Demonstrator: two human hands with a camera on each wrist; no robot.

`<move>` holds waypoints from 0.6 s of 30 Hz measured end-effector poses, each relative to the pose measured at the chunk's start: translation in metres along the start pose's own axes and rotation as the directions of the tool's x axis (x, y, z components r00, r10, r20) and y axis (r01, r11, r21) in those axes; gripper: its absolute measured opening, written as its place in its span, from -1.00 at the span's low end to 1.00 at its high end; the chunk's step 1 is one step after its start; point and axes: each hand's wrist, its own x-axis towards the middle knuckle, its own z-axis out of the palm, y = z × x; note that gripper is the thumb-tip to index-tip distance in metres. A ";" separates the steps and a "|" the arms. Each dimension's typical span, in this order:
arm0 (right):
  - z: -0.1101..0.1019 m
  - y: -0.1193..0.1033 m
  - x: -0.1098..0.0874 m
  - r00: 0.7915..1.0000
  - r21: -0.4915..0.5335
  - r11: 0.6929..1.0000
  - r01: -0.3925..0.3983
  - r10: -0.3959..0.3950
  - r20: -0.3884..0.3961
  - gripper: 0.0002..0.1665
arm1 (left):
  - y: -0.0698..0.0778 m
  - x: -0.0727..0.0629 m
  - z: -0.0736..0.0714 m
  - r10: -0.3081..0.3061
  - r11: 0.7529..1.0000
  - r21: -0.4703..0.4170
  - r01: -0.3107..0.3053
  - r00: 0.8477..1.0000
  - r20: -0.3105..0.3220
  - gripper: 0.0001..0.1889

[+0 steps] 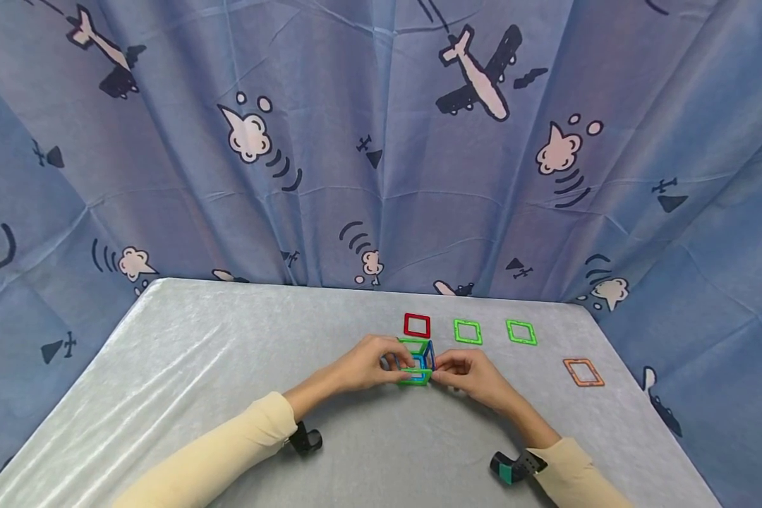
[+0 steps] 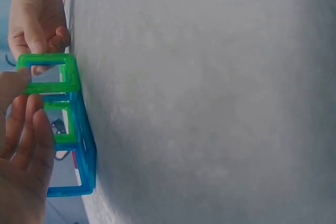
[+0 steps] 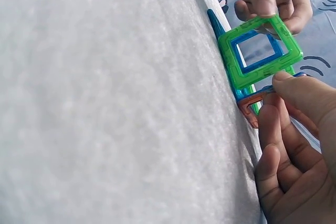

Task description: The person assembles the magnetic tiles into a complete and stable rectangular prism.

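Observation:
A small box-like build of see-through magnetic tiles stands on the table, with a green square tile (image 3: 227,59) at its front and blue square tiles (image 2: 68,189) beside and behind it. My left hand (image 1: 371,363) pinches the front green tile at its edge, thumb on the near face. On the build's right side, my right hand (image 1: 476,377) pinches the edge of a blue tile between thumb and fingertips. Against those right fingertips shows an orange tile (image 3: 249,106), partly hidden by them. Another green tile (image 2: 65,138) forms part of the build behind the left fingers.
Behind the build lie a red square tile (image 1: 418,335) and two green square tiles, a nearer one (image 1: 470,342) and one further right (image 1: 523,342). An orange square tile (image 1: 590,384) lies at far right. A patterned blue curtain (image 1: 330,155) hangs behind the white-covered table (image 1: 197,353).

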 end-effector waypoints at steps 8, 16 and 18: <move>0.001 -0.002 0.000 1.000 0.010 1.000 -0.017 0.017 0.000 -0.83 | 0.002 -0.006 -0.003 -0.031 0.999 -0.009 0.031 0.999 0.007 -0.81; 0.001 -0.002 0.000 1.000 0.007 1.000 -0.022 0.022 -0.003 -0.82 | 0.002 -0.009 0.000 -0.067 0.997 -0.027 0.066 0.997 -0.037 -0.82; 0.001 -0.002 0.000 1.000 0.011 0.999 -0.031 0.031 -0.003 -0.82 | 0.001 -0.010 0.000 -0.070 0.997 -0.031 0.068 0.997 -0.040 -0.83</move>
